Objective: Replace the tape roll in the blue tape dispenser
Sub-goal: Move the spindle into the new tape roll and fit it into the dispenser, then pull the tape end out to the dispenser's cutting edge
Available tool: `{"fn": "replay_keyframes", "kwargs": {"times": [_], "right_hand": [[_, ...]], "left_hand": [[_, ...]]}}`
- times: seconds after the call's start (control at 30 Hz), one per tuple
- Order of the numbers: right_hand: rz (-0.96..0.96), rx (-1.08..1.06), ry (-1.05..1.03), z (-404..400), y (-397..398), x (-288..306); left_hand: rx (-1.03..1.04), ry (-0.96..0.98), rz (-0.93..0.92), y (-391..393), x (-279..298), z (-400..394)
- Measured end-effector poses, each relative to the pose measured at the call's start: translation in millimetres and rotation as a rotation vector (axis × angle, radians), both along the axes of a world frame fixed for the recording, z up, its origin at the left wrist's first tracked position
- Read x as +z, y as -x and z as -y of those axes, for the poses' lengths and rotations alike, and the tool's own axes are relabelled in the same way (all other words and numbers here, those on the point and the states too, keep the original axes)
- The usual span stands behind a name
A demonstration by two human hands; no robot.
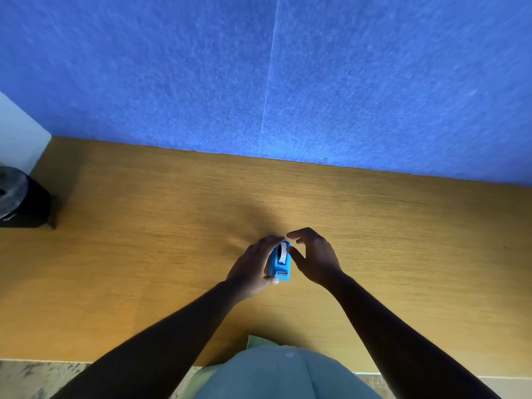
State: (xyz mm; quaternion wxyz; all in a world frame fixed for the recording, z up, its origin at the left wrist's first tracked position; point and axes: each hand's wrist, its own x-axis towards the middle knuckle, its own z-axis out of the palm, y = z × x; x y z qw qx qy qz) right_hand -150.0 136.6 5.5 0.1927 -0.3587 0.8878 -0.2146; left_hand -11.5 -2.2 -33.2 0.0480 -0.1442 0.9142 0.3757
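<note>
Your dispenser (279,266) stands on the desk (144,254), near the middle and well short of the blue wall (259,82) at the desk's far edge. Its long axis runs from you toward that wall, tilted slightly right at the far end. The cutter end points back at you; the roll (282,252) sits in the far end, a white strip of tape showing over its top.

Your left hand (253,269) is wrapped along the dispenser's left side, thumb at the near corner by the cutter, fingers curled over the far end. It grips the body.

Your right hand (315,259) sits just right of the dispenser, fingers spread and curved, thumb tip touching or almost touching the roll; you hold nothing in it.

A dark bin (20,197) stands off the desk's left end, far from the dispenser.
</note>
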Motion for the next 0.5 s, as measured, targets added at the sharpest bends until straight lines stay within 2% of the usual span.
{"fn": "replay_keyframes", "kwargs": {"times": [0.07, 0.17, 0.27, 0.4, 0.5], "right_hand": [[-0.004, -0.086, 0.024, -3, -3, 2], [0.075, -0.215, -0.078, -6, -8, 0], [0.304, -0.352, -0.172, -10, -12, -7], [0.602, -0.586, -0.105, -13, -13, -8], [0.76, -0.648, -0.137, -9, -13, -5]], "left_hand": [[-0.019, 0.011, -0.008, 0, 0, 0], [-0.019, 0.008, -0.012, -1, -1, 0], [-0.02, 0.006, -0.019, -1, -1, 0], [-0.014, 0.003, -0.01, 0, -2, 1], [-0.011, 0.01, -0.014, 0, -3, 0]]}}
